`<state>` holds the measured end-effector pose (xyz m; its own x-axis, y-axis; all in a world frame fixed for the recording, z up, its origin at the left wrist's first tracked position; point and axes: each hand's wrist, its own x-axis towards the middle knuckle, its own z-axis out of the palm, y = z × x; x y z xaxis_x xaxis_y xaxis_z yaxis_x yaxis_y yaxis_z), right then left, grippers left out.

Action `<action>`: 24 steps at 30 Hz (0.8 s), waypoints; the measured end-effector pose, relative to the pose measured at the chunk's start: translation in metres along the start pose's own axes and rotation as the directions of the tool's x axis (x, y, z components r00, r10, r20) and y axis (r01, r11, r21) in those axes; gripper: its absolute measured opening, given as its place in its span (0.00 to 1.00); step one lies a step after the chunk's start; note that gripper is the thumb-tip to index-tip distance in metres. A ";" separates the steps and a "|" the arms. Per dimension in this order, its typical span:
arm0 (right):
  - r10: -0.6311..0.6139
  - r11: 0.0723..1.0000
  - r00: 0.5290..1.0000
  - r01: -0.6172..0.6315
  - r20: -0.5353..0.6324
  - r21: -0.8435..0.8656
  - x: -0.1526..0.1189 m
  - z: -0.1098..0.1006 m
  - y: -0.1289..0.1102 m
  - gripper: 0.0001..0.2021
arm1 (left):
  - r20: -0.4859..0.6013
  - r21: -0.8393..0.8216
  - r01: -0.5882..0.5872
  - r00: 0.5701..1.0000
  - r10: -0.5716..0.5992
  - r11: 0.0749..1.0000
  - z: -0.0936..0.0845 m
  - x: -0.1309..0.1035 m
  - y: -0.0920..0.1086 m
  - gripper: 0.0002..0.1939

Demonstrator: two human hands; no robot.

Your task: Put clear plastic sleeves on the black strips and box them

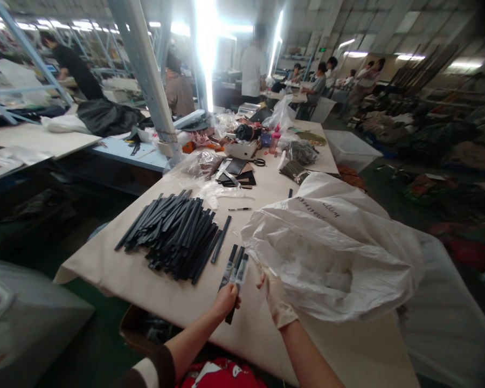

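My left hand (227,299) is closed round dark flat strips (238,262) near the table's front edge. The strips fan out a little above my fist, and a greyish, shiny band lies across them. My right hand (278,299) wears a pale glove with bare fingertips showing. It rests beside the rim of a large white plastic bag (364,242), its fingers apart and partly hidden; nothing shows in it. Left of my hands lies a big pile of similar dark strips (178,231). A single strip (221,239) lies between the pile and my left hand.
A pen (240,209) lies on the pale tabletop (153,293). Farther back are scissors (259,162), dark sheets (236,167), plastic bags and a pink bottle (274,141). A metal post (145,70) rises at the left. Other people work in the background.
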<state>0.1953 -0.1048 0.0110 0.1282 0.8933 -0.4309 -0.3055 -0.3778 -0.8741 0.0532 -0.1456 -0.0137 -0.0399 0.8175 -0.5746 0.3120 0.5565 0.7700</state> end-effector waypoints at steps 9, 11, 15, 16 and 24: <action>0.265 0.912 0.964 -0.259 0.027 0.317 0.013 0.010 -0.016 0.13 | -0.130 0.605 -0.112 0.963 0.237 0.788 -0.072 0.111 0.054 0.15; 0.312 0.873 0.949 -0.309 0.054 0.377 0.017 0.015 -0.023 0.11 | -0.137 0.655 -0.094 0.961 0.240 0.749 -0.076 0.144 0.068 0.16; 0.367 0.788 0.914 -0.405 0.174 0.463 0.026 0.019 -0.029 0.07 | -0.171 0.664 -0.060 0.958 0.230 0.745 -0.079 0.177 0.083 0.15; 0.359 0.781 0.911 -0.412 0.202 0.470 0.029 0.019 -0.030 0.07 | -0.178 0.653 -0.058 0.957 0.228 0.755 -0.081 0.176 0.084 0.15; 0.321 0.798 0.919 -0.393 0.229 0.457 0.041 0.042 -0.037 0.05 | -0.008 0.295 -0.178 0.982 0.189 0.939 -0.069 0.057 0.085 0.14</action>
<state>0.1719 -0.0440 0.0358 -0.1963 0.7555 -0.6251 -0.7255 -0.5408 -0.4258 0.0121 -0.0409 0.0383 0.0122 0.9091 -0.4164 0.5802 0.3327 0.7434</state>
